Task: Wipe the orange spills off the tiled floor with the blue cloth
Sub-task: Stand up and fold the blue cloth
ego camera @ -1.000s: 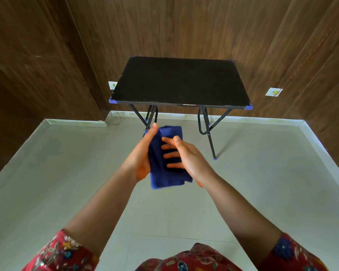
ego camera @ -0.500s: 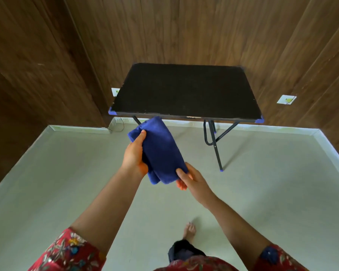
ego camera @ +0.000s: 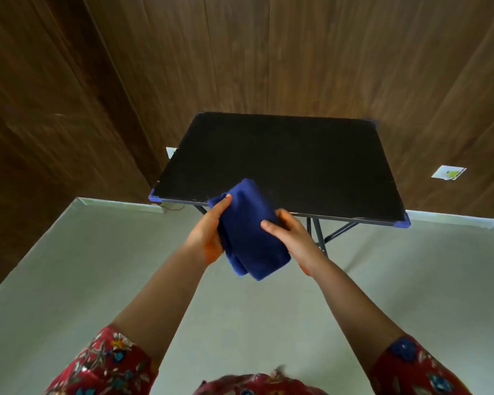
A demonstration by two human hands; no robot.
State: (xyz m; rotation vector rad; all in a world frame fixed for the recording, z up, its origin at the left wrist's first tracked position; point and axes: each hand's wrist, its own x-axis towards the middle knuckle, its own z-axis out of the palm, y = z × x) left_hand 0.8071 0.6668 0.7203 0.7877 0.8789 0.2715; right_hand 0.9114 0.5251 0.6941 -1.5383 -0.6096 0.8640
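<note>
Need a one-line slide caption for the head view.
Both hands, left and right, hold a folded blue cloth before a black table.

Count, head view:
I see one blue cloth [ego camera: 251, 232], two hands [ego camera: 208, 235] [ego camera: 293, 238], one black table [ego camera: 283, 163], two wall plates [ego camera: 449, 173] [ego camera: 171, 151].

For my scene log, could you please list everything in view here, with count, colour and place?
blue cloth: one, dark blue, folded, held in the air in front of the table's near edge.
table: one, black top with blue corner caps, dark folding legs, against the wall.
floor: pale grey-green; no orange spill visible.
wall: dark wood panels.
wall plates: two, white, low on the wall.
sleeves: two, red floral.
left hand: grips the cloth's left side.
right hand: grips its right side.
</note>
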